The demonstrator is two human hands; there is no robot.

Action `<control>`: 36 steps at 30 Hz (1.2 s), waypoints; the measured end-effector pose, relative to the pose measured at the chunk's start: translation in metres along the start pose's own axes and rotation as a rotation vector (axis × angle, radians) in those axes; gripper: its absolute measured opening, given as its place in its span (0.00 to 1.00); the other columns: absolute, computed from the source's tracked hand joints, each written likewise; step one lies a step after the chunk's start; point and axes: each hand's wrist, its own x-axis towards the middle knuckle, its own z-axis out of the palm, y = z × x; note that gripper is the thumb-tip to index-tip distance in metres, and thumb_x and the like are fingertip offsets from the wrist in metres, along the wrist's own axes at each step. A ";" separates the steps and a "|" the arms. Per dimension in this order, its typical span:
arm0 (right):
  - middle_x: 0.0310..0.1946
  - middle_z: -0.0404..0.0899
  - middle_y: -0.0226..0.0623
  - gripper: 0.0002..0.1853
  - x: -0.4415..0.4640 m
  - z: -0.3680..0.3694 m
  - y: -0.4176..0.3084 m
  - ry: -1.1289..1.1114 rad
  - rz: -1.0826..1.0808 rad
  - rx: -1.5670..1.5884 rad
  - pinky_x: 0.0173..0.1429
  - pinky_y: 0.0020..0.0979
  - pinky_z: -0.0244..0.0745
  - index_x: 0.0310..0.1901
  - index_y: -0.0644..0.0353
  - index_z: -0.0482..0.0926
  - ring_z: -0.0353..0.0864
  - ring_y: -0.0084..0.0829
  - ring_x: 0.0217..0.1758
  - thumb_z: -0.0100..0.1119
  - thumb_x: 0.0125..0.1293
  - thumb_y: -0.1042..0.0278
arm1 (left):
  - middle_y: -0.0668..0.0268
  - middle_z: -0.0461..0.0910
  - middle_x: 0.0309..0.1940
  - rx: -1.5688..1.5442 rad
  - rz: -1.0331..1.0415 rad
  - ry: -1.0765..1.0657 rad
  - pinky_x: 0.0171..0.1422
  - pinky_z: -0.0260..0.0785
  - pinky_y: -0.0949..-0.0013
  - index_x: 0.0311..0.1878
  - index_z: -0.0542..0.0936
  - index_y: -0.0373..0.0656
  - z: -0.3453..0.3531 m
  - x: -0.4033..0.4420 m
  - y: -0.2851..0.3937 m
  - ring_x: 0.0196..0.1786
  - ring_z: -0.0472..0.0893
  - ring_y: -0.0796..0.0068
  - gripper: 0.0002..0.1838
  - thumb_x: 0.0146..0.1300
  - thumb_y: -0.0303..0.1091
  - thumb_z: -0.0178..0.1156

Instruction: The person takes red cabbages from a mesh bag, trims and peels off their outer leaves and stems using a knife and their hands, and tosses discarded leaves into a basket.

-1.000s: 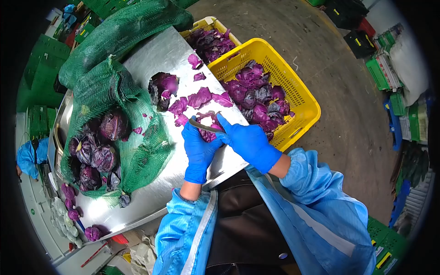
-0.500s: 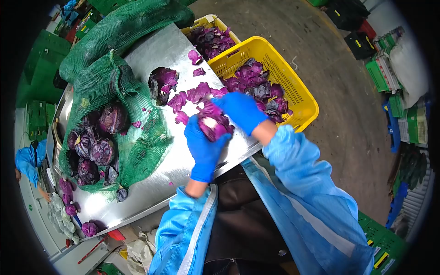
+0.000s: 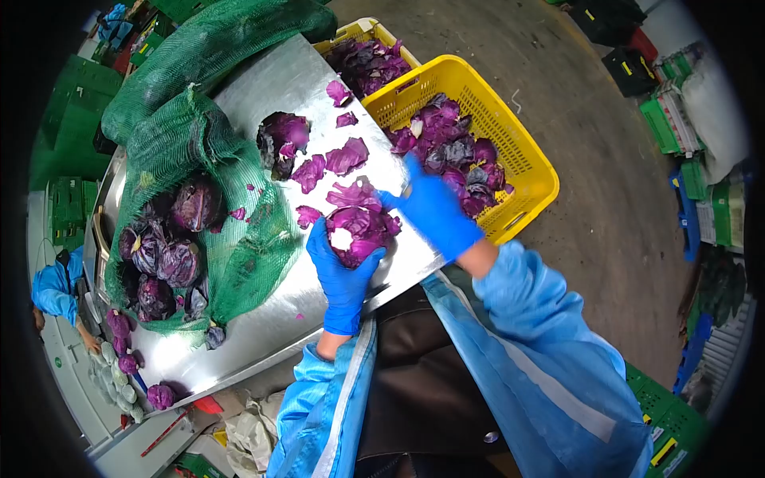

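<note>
My left hand [image 3: 343, 271], in a blue glove, is wrapped round a red cabbage [image 3: 362, 233] whose pale cut stem faces up and left. My right hand [image 3: 440, 213], also gloved and blurred, is just right of the cabbage by the crate's near edge; its fingers are bent round something small and mostly hidden. A purple leaf [image 3: 355, 193] lies against the cabbage's upper side. More loose leaves [image 3: 347, 156] and a dark, leafy cabbage piece [image 3: 283, 143] rest on the metal table [image 3: 271, 84]. Beyond the right hand, a yellow crate [image 3: 522, 143] holds purple leaves.
A green net bag [image 3: 255, 247] with several cabbages [image 3: 197, 209] covers the table's left side. Behind the first crate is another yellow crate [image 3: 382, 33] of leaves. At far left a person's blue sleeve [image 3: 57, 288] shows, beside pale vegetables [image 3: 111, 374].
The curved knife seen at the stem a second ago is no longer clearly visible. The cabbage has turned in my left hand, my right hand has moved right, and a leaf has left the table's right edge.
</note>
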 end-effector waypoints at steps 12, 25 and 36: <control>0.27 0.83 0.44 0.11 -0.028 0.044 0.048 0.139 -0.250 0.080 0.35 0.45 0.79 0.41 0.52 0.83 0.84 0.49 0.31 0.61 0.59 0.58 | 0.55 0.65 0.65 -0.183 -0.085 -0.062 0.73 0.58 0.60 0.70 0.61 0.38 -0.010 0.005 -0.023 0.68 0.66 0.58 0.53 0.40 0.38 0.80; 0.30 0.84 0.45 0.25 -0.034 0.034 -0.005 -0.018 -0.266 0.054 0.37 0.43 0.78 0.52 0.51 0.81 0.85 0.46 0.33 0.65 0.58 0.44 | 0.56 0.65 0.65 -0.255 -0.122 -0.064 0.73 0.59 0.61 0.71 0.60 0.37 -0.008 0.006 -0.016 0.67 0.67 0.60 0.54 0.40 0.36 0.80; 0.27 0.82 0.46 0.35 -0.034 0.019 -0.033 -0.144 -0.203 0.026 0.39 0.45 0.77 0.50 0.57 0.78 0.84 0.49 0.33 0.64 0.53 0.33 | 0.55 0.64 0.66 -0.252 -0.112 -0.080 0.74 0.58 0.61 0.71 0.58 0.36 -0.012 0.001 -0.012 0.68 0.66 0.60 0.55 0.40 0.34 0.80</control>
